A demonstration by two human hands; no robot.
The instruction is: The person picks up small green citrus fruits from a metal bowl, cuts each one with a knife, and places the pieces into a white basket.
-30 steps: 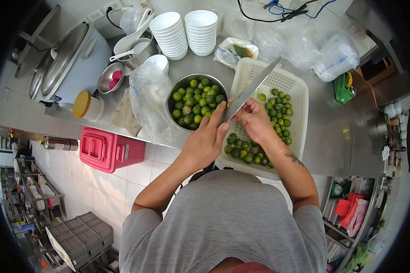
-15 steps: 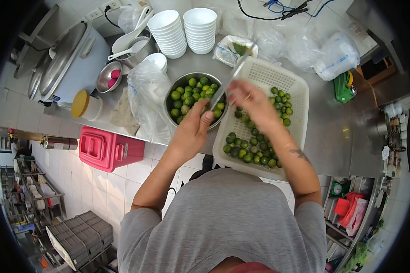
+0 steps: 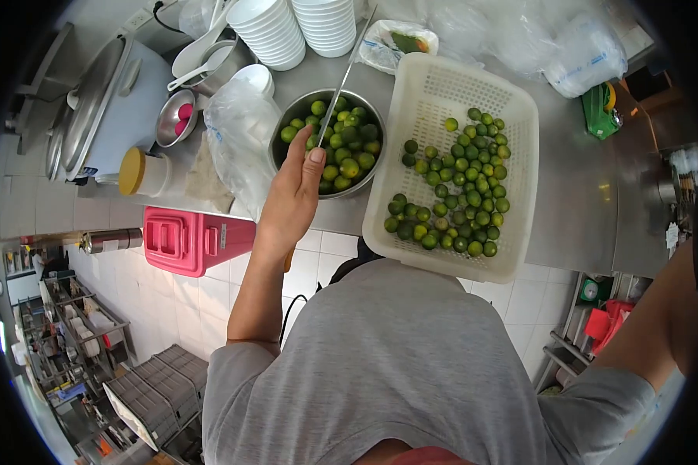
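Note:
My left hand [image 3: 293,194] is closed on a knife [image 3: 347,66], its long, narrow metal blade pointing up and away over a steel bowl [image 3: 275,151]. The bowl is filled with green limes [image 3: 349,168], and my fingertips reach over its near left side. The knife's handle is mostly hidden by my hand. To the right, a white perforated plastic basket [image 3: 522,139] holds many more loose limes [image 3: 473,178]. My right arm is bent up at the right edge, with the hand itself out of view.
White bowls [image 3: 267,35] stand stacked behind the steel bowl. A clear plastic bag [image 3: 244,143] lies to its left, near a yellow-lidded jar [image 3: 134,172] and a small bowl with pink objects [image 3: 168,116]. A pink bin [image 3: 202,242] stands below the counter edge.
My right hand has left the basket area and gone up out of view to the right. My left hand still holds the knife, its blade now more upright. The camera view has shifted.

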